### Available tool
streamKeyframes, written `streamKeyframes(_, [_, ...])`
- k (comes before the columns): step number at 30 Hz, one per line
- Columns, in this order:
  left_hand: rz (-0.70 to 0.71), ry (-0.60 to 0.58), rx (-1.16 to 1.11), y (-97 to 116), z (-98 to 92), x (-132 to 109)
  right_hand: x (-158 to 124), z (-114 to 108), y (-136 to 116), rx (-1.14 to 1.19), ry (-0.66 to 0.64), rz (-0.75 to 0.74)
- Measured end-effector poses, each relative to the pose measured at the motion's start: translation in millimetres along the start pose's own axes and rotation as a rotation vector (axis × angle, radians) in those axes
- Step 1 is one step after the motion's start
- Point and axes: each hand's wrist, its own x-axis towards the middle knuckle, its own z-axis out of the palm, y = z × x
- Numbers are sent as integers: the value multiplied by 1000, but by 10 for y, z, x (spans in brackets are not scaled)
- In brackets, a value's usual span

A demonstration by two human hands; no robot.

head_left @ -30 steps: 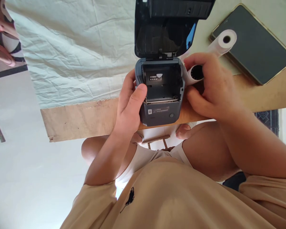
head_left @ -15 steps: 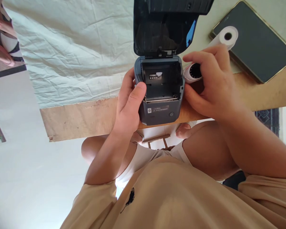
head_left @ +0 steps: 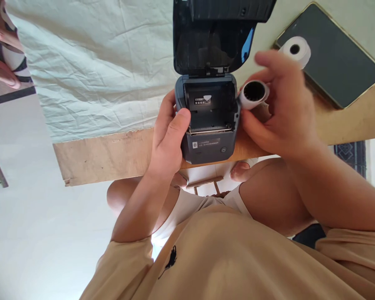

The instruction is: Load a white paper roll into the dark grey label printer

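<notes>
Portable label printer (head_left: pixel 203 152), seen from above at the near edge of the table (head_left: pixel 108 158); its black lid (head_left: pixel 212 48) is swung back fully open, exposing the paper compartment (head_left: pixel 214 120), which contains no roll; a power button (head_left: pixel 223 150) lies at the right of the front panel. The left hand (head_left: pixel 168 141) is clamped on the printer's left side, thumb over the rim; the right hand (head_left: pixel 287 110), apart from the left, holds a white paper roll (head_left: pixel 248 103) between thumb and fingers, index finger extended and blurred; this roll is tilted, its dark hollow core facing the viewer, just beside the printer's right side. A second paper roll (head_left: pixel 303 52) overlaps the edge of a smartphone (head_left: pixel 342 62) in view; whether they touch cannot be told; a pale, wrinkled cloth (head_left: pixel 96 71) covers the table's far part.
</notes>
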Motion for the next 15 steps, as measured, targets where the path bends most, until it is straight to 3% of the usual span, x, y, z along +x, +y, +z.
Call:
streamKeyframes(4, [29, -26, -41, -107, -29, 7, 52, -62, -203, 285, 162, 155])
streamKeyframes(6, [84, -34, -71, -140, -31, 16, 88, -110, -339, 331, 168, 162])
streamKeyframes(12, [46, -37, -61, -75, -28, -1, 167, -101, -574, -165, 195, -164])
streamKeyframes(15, [65, -33, -81, -19, -23, -8, 204, -10, -576, -315, 129, -148])
